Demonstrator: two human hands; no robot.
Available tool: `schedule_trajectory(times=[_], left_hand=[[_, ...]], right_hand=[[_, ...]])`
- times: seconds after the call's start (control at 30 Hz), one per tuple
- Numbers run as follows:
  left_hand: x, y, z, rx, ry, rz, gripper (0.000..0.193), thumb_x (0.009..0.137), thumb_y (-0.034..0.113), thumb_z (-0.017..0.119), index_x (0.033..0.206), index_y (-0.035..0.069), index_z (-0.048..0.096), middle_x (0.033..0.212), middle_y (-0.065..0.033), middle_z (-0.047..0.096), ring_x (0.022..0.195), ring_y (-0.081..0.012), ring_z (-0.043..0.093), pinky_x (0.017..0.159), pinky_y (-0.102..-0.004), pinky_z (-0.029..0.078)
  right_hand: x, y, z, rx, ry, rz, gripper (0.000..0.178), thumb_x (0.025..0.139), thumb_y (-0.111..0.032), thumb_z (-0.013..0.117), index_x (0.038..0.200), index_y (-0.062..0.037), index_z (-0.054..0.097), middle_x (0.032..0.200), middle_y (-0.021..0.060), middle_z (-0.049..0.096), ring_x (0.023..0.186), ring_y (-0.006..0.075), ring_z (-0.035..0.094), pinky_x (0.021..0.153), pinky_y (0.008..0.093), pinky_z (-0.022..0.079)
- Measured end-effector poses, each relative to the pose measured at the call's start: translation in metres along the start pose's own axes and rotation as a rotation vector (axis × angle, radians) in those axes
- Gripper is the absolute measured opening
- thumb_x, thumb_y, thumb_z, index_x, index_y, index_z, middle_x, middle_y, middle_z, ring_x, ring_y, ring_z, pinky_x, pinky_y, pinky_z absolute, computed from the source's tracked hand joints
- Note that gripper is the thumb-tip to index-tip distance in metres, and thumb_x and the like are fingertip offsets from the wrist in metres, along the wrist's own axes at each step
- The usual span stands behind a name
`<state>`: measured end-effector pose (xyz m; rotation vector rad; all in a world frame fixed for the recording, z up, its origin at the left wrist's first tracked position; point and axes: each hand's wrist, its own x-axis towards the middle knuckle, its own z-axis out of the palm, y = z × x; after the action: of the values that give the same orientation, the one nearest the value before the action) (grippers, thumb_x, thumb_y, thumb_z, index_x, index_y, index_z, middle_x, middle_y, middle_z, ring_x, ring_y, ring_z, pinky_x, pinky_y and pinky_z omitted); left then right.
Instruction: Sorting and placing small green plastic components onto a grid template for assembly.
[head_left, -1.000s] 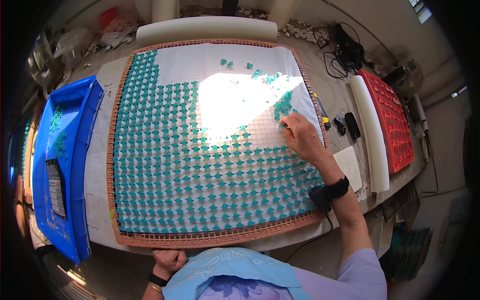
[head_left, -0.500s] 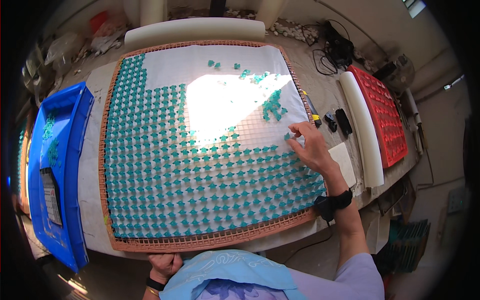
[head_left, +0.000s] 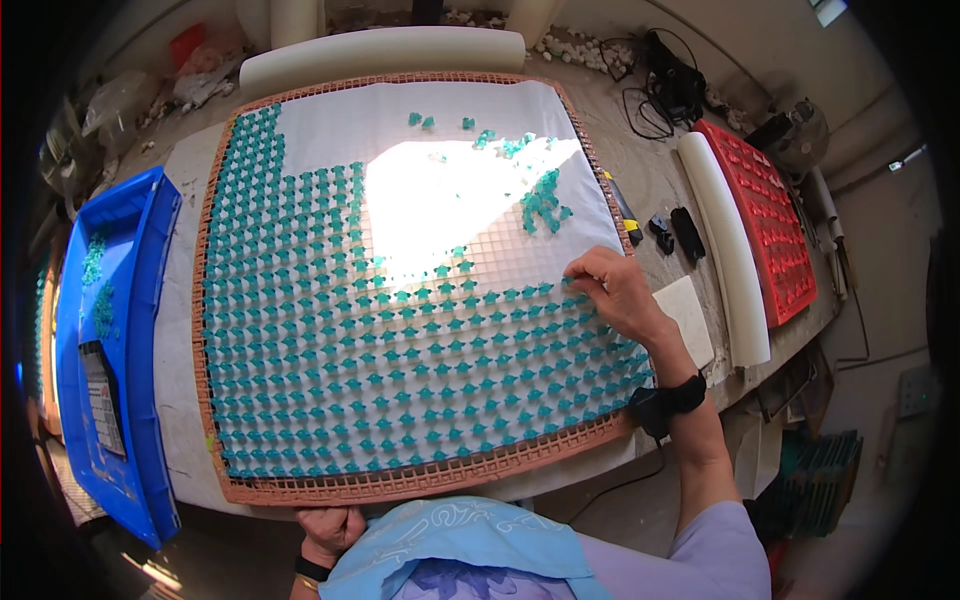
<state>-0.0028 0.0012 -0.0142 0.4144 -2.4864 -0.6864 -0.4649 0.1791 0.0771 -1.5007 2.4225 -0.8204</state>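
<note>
Right of centre, I see the right hand pinching a small, glossy teal piece over smooth white sheeting; its pointing and long axis are too covered to tell. Bottom left of centre, the left hand curls fist-like beside the brown lattice frame.

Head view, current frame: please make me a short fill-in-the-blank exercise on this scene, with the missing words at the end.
1. The blue tray lies to the ____ of the brown-rimmed frame.
2. The person's ____ hand is over the teal pieces.
3. Beside the long white roll on the right, the slanted tray is ____ in colour.

Missing words: left; right; red.
</note>
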Motion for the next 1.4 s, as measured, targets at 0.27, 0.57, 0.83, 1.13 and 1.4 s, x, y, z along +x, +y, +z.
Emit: schedule_trajectory(times=[0.27,0.57,0.83,1.13,1.4], left_hand=[[-0.004,-0.003,0.000,-0.020,-0.014,-0.010,0.019,0.073,0.008,0.063,0.086,0.002,0.076,0.076,-0.0133,0.070,0.063,-0.0288,0.068,0.070,-0.0385,0.054],[-0.001,-0.001,0.001,0.016,0.013,-0.008,0.017,0.073,0.008,0.063,0.083,0.003,0.076,0.071,-0.0119,0.068,0.061,-0.0282,0.066,0.067,-0.0381,0.054],[0.001,-0.003,0.004,0.013,0.037,0.028,0.021,0.069,0.006,0.063,0.084,0.002,0.076,0.073,-0.0125,0.069,0.062,-0.0284,0.067,0.068,-0.0387,0.055],[-0.004,-0.002,0.001,-0.010,0.012,-0.016,0.022,0.071,0.005,0.063,0.087,0.001,0.076,0.075,-0.0138,0.070,0.064,-0.0293,0.068,0.068,-0.0385,0.055],[0.006,0.001,0.002,0.000,0.017,0.027,0.023,0.072,0.006,0.061,0.089,0.001,0.077,0.075,-0.0142,0.069,0.064,-0.0297,0.068,0.070,-0.0390,0.055]], right_hand=[[0.000,-0.003,0.001,-0.067,-0.018,-0.063,0.011,0.084,-0.001,0.068,0.096,-0.0015,0.069,0.090,0.0126,0.066,0.088,0.0314,0.064,0.079,0.0381,0.050],[0.019,-0.006,-0.006,0.004,0.017,0.002,0.018,0.088,-0.009,0.069,0.103,0.0008,0.069,0.094,0.0136,0.066,0.084,0.0277,0.066,0.076,0.0363,0.051],[0.050,0.012,0.015,-0.191,0.193,-0.027,0.017,0.086,-0.005,0.069,0.102,0.0020,0.066,0.095,0.0167,0.066,0.082,0.0298,0.064,0.074,0.0366,0.050],[0.032,0.010,-0.004,-0.156,0.212,-0.012,0.009,0.087,-0.001,0.064,0.095,0.0025,0.062,0.090,0.0174,0.065,0.084,0.0335,0.064,0.077,0.0400,0.050],[0.048,0.003,0.008,-0.174,0.099,0.023,0.013,0.088,-0.009,0.067,0.094,0.0028,0.064,0.093,0.0176,0.064,0.087,0.0345,0.064,0.078,0.0398,0.050]])
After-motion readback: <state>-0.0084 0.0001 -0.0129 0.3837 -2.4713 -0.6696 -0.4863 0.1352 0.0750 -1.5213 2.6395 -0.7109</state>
